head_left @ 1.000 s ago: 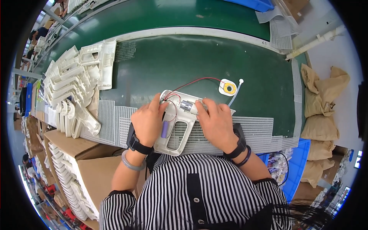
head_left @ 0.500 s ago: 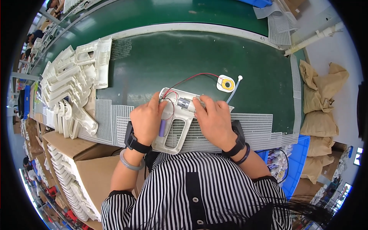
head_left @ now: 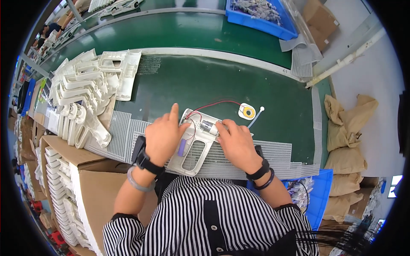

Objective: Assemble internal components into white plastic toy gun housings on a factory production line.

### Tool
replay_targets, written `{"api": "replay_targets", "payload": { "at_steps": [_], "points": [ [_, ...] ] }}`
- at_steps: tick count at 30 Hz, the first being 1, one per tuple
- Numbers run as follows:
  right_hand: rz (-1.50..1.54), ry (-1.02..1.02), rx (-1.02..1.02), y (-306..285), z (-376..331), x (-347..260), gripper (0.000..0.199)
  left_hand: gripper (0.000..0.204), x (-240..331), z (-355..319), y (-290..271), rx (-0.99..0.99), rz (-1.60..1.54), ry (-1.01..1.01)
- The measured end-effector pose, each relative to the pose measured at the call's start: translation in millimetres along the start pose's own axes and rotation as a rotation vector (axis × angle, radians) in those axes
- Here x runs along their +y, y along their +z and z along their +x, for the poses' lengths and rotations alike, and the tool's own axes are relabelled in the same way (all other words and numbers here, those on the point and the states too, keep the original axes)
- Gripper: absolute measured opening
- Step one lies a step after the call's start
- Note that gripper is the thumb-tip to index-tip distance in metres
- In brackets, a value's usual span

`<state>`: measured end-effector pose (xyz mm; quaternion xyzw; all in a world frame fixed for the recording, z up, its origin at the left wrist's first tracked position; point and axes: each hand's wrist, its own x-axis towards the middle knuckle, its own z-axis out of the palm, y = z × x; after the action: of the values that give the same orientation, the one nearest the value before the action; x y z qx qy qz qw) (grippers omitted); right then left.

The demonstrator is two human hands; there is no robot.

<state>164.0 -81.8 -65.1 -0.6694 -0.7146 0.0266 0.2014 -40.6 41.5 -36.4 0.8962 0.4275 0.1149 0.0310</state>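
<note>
Evidently hollow housing [head_left: 200,136]: off-white moulded plastic, loop-handled, on gridded matting [head_left: 265,149]
Cylinder [head_left: 209,127]: shiny, silvery
Left hand [head_left: 162,135]: unclenched, index outstretched
Right hand [head_left: 238,143]: bent fingers at cylinder, grip unclear

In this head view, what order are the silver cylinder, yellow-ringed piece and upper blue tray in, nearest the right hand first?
1. Silver cylinder: just left of the right hand.
2. Yellow-ringed piece: beyond the hand.
3. Upper blue tray: top of view.
</note>
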Motion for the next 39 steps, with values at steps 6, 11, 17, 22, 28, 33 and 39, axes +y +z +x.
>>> {"api": "replay_targets", "payload": {
  "at_steps": [6,11,17,22,28,33,39],
  "points": [
    [0.011,-0.17,-0.217,-55,17,-1,0.037,0.031,14,-59,-5,0.12,-0.303,0.019],
    [-0.036,-0.329,-0.341,-26,58,-2,0.029,0.032,13,-63,12,0.054,-0.234,0.011],
    [-0.078,-0.487,-0.379,9,77,-4,0.028,0.021,13,-66,16,0.115,-0.238,0.05],
    [-0.08,-0.496,-0.333,16,80,-3,0.019,0.022,18,-68,15,0.057,-0.186,-0.024],
    [-0.074,-0.465,-0.282,26,79,-5,0.01,0.034,19,-78,17,-0.001,-0.102,0.048],
    [-0.087,-0.422,-0.296,28,78,-10,0.008,0.052,6,-88,29,0.048,-0.098,0.154],
    [-0.114,-0.421,-0.311,28,79,-14,0.008,0.069,-5,-93,24,-0.058,-0.209,0.21]
  ]
}}
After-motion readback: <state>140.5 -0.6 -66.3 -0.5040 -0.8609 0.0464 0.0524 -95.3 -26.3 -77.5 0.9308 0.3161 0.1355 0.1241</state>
